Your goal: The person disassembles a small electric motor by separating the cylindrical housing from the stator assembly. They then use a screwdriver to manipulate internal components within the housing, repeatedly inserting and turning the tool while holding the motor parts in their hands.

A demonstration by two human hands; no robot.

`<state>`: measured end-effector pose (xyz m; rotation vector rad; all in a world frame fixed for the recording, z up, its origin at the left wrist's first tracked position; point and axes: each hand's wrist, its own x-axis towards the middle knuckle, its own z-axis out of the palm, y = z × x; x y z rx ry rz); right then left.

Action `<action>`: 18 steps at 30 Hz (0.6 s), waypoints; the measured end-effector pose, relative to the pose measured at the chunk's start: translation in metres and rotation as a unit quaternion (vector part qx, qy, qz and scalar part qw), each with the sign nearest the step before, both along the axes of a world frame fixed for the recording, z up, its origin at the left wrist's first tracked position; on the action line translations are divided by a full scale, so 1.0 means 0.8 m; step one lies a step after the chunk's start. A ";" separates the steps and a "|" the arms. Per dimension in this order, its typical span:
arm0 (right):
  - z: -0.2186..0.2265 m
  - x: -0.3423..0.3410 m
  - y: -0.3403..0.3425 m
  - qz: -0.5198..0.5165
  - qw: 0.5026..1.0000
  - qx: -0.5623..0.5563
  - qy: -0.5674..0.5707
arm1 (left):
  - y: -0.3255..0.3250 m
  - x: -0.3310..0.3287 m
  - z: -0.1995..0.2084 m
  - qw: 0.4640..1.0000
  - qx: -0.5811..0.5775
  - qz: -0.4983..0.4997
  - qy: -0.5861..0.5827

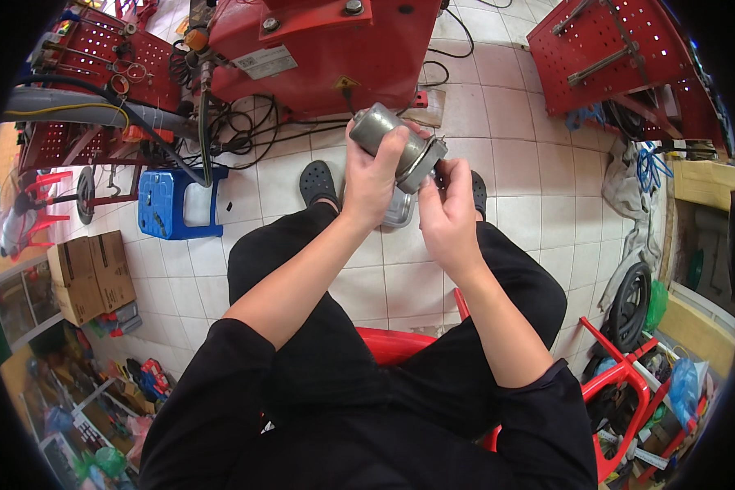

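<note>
A dull grey metal cylinder (376, 126) with a wider flanged end is tilted in front of me, above the floor between my knees. It looks like a small motor housing. My left hand (373, 173) is wrapped around its body, the thumb lying along the near side. At the flanged end (421, 165), my right hand (449, 219) is closed in a pinch, thumb and fingers against the rim. Something small and dark shows by those fingertips, too hidden to name. Below, partly covered by my hands, a clear plastic container (398, 212) rests on the tiles.
A large red machine (327, 61) stands ahead, with black cables (257, 139) on the floor. A blue plastic stool (171, 204) and cardboard boxes (92, 276) are at left. Red perforated panels flank both sides. I sit on a red seat (394, 345); a red stool (621, 376) lies right.
</note>
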<state>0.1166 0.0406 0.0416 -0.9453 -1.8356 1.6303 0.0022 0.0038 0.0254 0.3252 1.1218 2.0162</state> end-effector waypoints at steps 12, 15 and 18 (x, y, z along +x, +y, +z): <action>0.021 -0.008 0.024 0.019 0.998 -0.061 0.018 | -0.004 -0.035 -0.003 0.981 -0.112 -0.032 -0.155; 0.006 -0.002 0.042 0.092 0.995 -0.025 -0.031 | -0.011 -0.044 0.004 0.972 -0.070 -0.113 -0.195; -0.004 -0.005 0.037 0.103 0.993 0.039 -0.031 | -0.012 -0.047 0.008 0.968 -0.042 -0.135 -0.207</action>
